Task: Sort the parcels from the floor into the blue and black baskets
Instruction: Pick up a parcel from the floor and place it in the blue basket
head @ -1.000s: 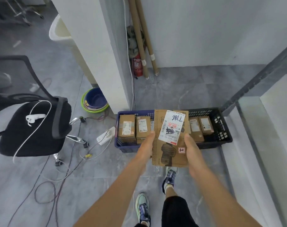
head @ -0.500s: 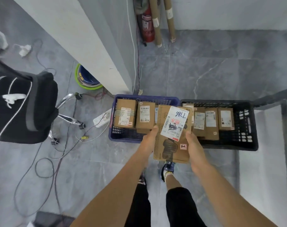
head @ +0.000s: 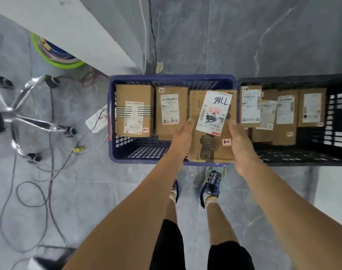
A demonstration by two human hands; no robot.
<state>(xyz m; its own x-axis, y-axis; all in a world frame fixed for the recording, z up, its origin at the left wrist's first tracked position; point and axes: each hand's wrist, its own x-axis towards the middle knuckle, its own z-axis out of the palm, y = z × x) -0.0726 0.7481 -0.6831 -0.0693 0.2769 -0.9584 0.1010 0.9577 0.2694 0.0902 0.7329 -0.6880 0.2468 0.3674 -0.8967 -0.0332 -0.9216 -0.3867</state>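
1. We see a grey marbled floor [head: 107, 191] under everything, with a white pillar [head: 78, 30] rising at the upper left.
2. The black basket [head: 293, 77] stands on the floor at the right, touching the blue basket [head: 166, 77] side by side. We count four brown parcels in the black one, laid in an overlapping row along its far side, the leftmost [head: 251, 106] against the wall next to the blue basket.
3. The blue basket sits straight ahead of the feet. Two brown boxes lie in its far left part, label up: one banded with dark stripes [head: 134, 111] and a plainer one [head: 171, 111] just beside it.
4. A chrome chair base [head: 29, 117] shows at the left edge, with loose cables [head: 49, 191] trailing across the floor near it.
5. The flat parcel [head: 211, 147], brown with a white label [head: 214, 112] marked 7786 upside down, is over the right part of the blue basket, its near edge at the basket's near rim. We cannot tell whether it rests on anything.
6. The left hand [head: 182, 133] grips the flat parcel's left edge, and the right hand [head: 242, 141] grips its right edge; the fingers go underneath, out of sight.
7. Stacked green and blue basins [head: 55, 57] peek from behind the pillar.
8. A white power strip [head: 97, 119] lies just left of the blue basket.
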